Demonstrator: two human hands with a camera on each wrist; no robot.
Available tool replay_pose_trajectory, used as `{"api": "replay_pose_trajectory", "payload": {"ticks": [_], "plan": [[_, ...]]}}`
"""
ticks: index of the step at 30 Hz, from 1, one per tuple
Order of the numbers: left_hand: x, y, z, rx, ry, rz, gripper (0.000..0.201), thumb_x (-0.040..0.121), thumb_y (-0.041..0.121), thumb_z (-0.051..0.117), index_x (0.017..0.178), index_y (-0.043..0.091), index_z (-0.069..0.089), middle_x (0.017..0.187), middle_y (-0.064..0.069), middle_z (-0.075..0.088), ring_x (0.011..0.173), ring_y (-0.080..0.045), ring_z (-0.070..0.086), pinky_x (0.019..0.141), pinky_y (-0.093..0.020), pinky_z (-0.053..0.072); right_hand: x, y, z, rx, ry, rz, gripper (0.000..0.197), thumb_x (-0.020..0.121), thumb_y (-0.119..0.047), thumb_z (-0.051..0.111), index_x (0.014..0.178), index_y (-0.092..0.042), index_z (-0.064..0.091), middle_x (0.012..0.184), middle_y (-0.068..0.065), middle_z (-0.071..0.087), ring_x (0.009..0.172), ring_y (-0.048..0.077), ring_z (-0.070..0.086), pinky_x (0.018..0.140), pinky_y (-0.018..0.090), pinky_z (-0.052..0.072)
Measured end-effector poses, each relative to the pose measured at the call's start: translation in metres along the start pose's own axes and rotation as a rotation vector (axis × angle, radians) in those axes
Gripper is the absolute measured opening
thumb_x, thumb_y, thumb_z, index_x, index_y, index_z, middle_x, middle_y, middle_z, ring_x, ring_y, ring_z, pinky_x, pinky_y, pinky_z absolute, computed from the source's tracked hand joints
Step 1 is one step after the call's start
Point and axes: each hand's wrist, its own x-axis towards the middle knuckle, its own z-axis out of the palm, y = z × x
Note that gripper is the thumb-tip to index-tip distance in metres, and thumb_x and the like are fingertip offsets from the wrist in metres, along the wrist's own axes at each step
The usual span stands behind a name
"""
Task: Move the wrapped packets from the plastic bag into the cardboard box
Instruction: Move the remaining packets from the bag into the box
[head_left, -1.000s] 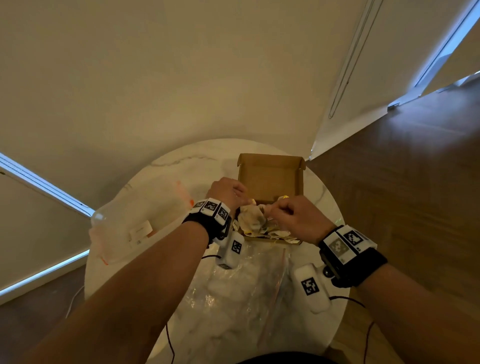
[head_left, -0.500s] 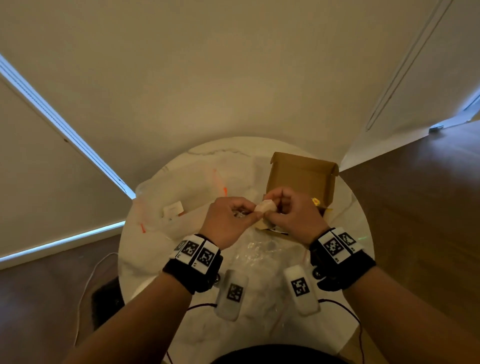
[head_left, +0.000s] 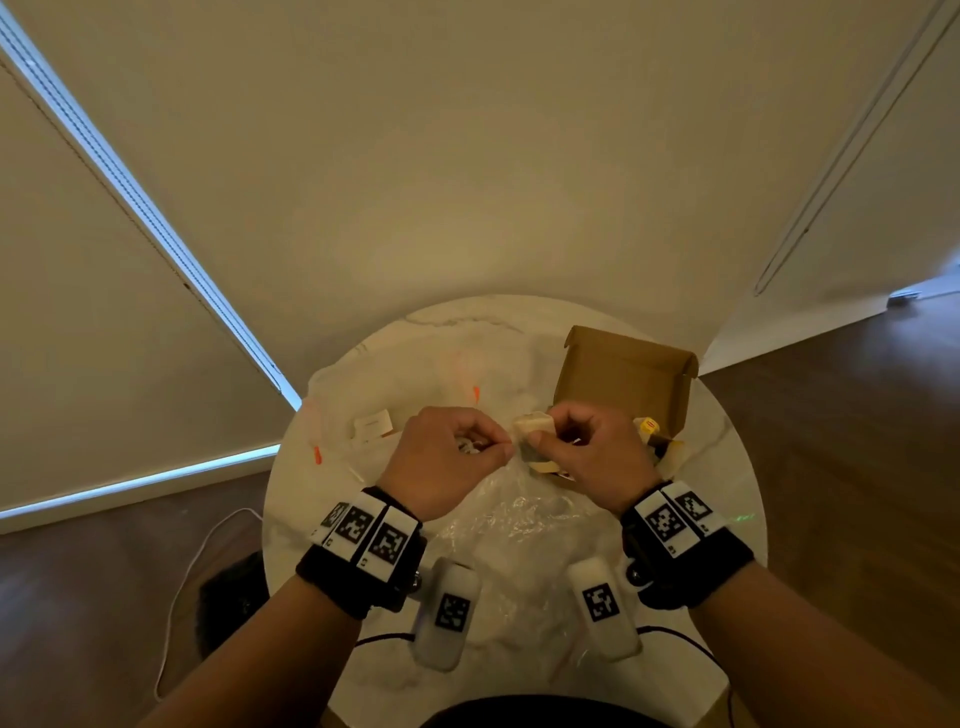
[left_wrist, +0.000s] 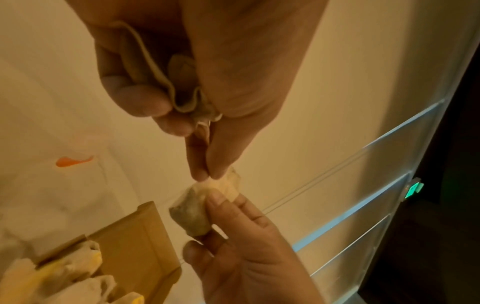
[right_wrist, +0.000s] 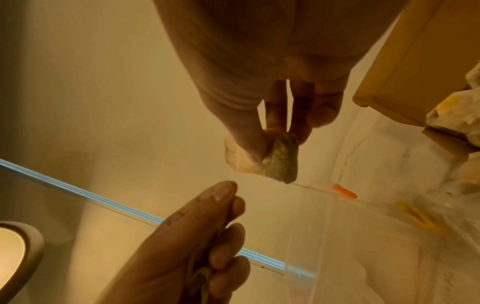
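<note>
A small pale wrapped packet (head_left: 532, 423) hangs above the table, just left of the open cardboard box (head_left: 623, 374). My right hand (head_left: 545, 439) pinches this packet (right_wrist: 283, 162) between thumb and fingers. My left hand (head_left: 498, 448) faces it, with thumb and forefinger tips meeting at the packet's top corner (left_wrist: 207, 179). Crumpled paper (left_wrist: 182, 96) sits inside the left hand's curled fingers. Several wrapped packets (left_wrist: 78, 259), some with yellow, lie in the box. The clear plastic bag (head_left: 519, 519) lies flat under my wrists.
The round marble table (head_left: 311, 519) stands close to a wall. A second clear bag (head_left: 363, 410) with a white label and orange marks lies at the left. A white cable (head_left: 176, 597) trails on the wooden floor beside the table.
A second ago both hands were down among the packets at the box's front. They have since come up and left with one packet held between them. Little has moved over the last half second.
</note>
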Motion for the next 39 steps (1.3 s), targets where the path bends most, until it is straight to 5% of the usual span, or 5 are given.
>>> {"api": "replay_pose_trajectory", "payload": {"ticks": [11, 18, 25, 35, 39], "plan": [[0.019, 0.017, -0.014, -0.015, 0.051, 0.111, 0.007, 0.082, 0.016, 0.076, 0.085, 0.021, 0.078, 0.082, 0.016, 0.073, 0.083, 0.003, 0.067, 0.076, -0.008, 0.047, 0.005, -0.007, -0.001, 0.151, -0.031, -0.041, 0.004, 0.082, -0.009, 0.074, 0.085, -0.009, 0.071, 0.077, 0.018, 0.068, 0.064, 0.017, 0.06, 0.062, 0.031, 0.052], [0.03, 0.023, -0.016, -0.042, 0.035, 0.171, 0.005, 0.086, 0.012, 0.072, 0.086, 0.013, 0.076, 0.074, 0.01, 0.071, 0.06, 0.007, 0.059, 0.058, -0.007, 0.041, 0.008, 0.02, 0.008, -0.165, -0.424, 0.004, 0.052, 0.084, -0.019, 0.07, 0.132, -0.031, 0.051, 0.13, -0.02, 0.049, 0.121, -0.003, 0.045, 0.102, 0.018, 0.037], [0.042, 0.022, -0.018, -0.047, 0.049, 0.123, 0.005, 0.087, 0.014, 0.07, 0.086, 0.015, 0.076, 0.074, 0.01, 0.071, 0.057, 0.007, 0.056, 0.058, -0.011, 0.04, 0.008, 0.035, 0.033, 0.047, -0.37, 0.181, 0.009, 0.085, -0.002, 0.068, 0.089, -0.009, 0.073, 0.083, 0.012, 0.073, 0.083, 0.03, 0.071, 0.081, 0.045, 0.059], [0.054, 0.02, -0.028, -0.097, 0.04, 0.03, 0.009, 0.091, 0.013, 0.065, 0.085, 0.016, 0.069, 0.077, -0.001, 0.073, 0.043, -0.001, 0.047, 0.047, -0.017, 0.042, -0.006, 0.039, 0.017, 0.143, -0.463, 0.234, 0.037, 0.093, 0.017, 0.033, 0.119, 0.006, 0.055, 0.094, 0.016, 0.068, 0.078, 0.018, 0.07, 0.077, 0.031, 0.059], [0.054, 0.021, -0.025, -0.135, 0.045, 0.013, 0.008, 0.092, 0.012, 0.064, 0.086, 0.014, 0.069, 0.074, 0.0, 0.072, 0.041, -0.004, 0.045, 0.045, -0.018, 0.041, -0.008, 0.032, 0.015, 0.225, -0.46, 0.279, 0.028, 0.099, 0.008, 0.034, 0.118, -0.008, 0.047, 0.099, 0.023, 0.069, 0.082, 0.028, 0.071, 0.072, 0.032, 0.059]]}}
